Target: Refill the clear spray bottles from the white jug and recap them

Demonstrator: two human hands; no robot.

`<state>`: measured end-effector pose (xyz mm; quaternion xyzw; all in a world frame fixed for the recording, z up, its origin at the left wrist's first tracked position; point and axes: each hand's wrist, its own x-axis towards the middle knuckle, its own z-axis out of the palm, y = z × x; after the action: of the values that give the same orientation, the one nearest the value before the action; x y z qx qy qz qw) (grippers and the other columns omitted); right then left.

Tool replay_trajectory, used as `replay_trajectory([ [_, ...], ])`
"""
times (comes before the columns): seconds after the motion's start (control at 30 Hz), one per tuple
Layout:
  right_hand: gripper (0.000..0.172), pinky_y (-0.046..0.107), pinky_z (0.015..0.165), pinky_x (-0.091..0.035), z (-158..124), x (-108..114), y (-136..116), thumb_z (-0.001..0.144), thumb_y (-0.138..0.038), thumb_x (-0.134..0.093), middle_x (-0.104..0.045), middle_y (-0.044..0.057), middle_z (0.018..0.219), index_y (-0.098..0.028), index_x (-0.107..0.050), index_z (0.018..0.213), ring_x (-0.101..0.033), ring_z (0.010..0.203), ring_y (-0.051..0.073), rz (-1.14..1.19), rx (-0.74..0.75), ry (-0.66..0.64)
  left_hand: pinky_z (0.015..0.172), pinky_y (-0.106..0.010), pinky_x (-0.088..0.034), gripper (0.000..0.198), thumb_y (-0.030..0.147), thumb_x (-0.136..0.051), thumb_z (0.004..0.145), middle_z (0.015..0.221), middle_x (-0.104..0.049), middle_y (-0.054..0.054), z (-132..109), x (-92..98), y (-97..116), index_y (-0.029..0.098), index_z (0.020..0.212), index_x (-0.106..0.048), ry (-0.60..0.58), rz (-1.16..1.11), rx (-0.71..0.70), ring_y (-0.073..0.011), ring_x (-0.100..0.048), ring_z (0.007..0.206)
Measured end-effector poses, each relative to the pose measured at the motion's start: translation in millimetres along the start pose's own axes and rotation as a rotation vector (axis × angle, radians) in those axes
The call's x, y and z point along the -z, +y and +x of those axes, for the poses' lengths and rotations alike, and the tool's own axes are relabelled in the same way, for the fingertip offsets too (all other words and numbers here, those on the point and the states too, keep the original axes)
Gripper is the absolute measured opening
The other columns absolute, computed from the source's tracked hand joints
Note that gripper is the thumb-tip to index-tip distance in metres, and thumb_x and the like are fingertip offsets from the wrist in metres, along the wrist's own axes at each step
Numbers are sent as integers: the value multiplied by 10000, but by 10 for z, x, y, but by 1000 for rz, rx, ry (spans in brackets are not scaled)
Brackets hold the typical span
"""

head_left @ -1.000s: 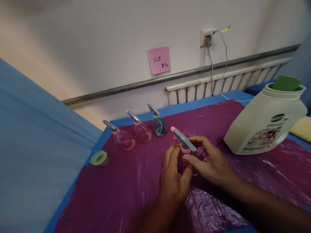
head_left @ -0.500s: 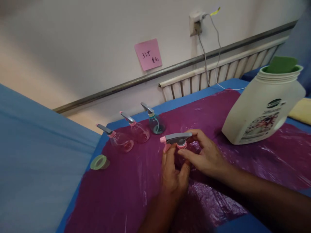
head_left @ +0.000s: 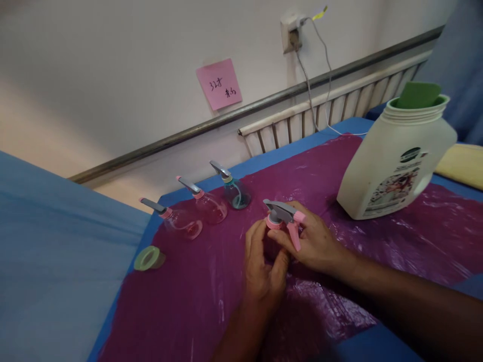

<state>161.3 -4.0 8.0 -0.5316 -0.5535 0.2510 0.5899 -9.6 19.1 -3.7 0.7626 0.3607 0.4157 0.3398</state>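
Note:
A spray bottle with a grey and pink trigger head [head_left: 281,211] is between my two hands; its see-through body is mostly hidden. My left hand [head_left: 262,271] is closed around the body from the left. With thumb and fingers, my right hand [head_left: 315,239] grips near the pink collar [head_left: 274,222], and the pink trigger lies over that hand, nozzle to the right. Farther left, two pink spray bottles [head_left: 184,223] [head_left: 211,206] and a teal spray bottle [head_left: 237,193] stand in a slanting row.
A large white jug [head_left: 396,166] with a green piece [head_left: 418,95] in its mouth stands at right. A pale green funnel-like cup [head_left: 149,259] lies at left. Purple plastic sheeting [head_left: 181,306] covers the blue table. Behind are a wall rail, a radiator [head_left: 302,130] and cables.
The trigger head has turned about half a turn: its nozzle pointed left and now points right. Both hands stay on the bottle. The whole view has shifted slightly.

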Motion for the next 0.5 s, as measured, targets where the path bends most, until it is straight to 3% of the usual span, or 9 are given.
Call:
replay_trajectory([
  [0.13, 222, 427, 1026, -665, -16, 68, -78, 1047, -360, -782, -821, 64, 1237, -278, -754, 1251, -800, 1118, 244, 37, 107, 50, 1236, -495, -558, 591, 327, -768, 1084, 1585, -612, -112, -10, 9, -63, 353, 1638, -565, -5, 26, -34, -303, -645, 1450],
  [0.27, 285, 504, 1117, -668, -83, 253, -245, 1091, -399, -747, -821, 90, 1300, -311, -742, 1361, -796, 1250, 305, 11, 205, 214, 1284, -524, -523, 665, 310, -782, 1072, 1610, -599, -116, -44, 10, -150, 360, 1679, -514, 10, 85, -114, -316, -614, 1505],
  [0.5, 519, 533, 1060, -688, -209, 575, -498, 1132, -356, -667, -761, 117, 1383, -383, -553, 1637, -798, 1187, 310, 54, 265, 370, 1324, -530, -490, 652, 359, -793, 1078, 1644, -597, -105, -87, -55, -123, 357, 1673, -527, 50, 97, -30, -310, -591, 1548],
])
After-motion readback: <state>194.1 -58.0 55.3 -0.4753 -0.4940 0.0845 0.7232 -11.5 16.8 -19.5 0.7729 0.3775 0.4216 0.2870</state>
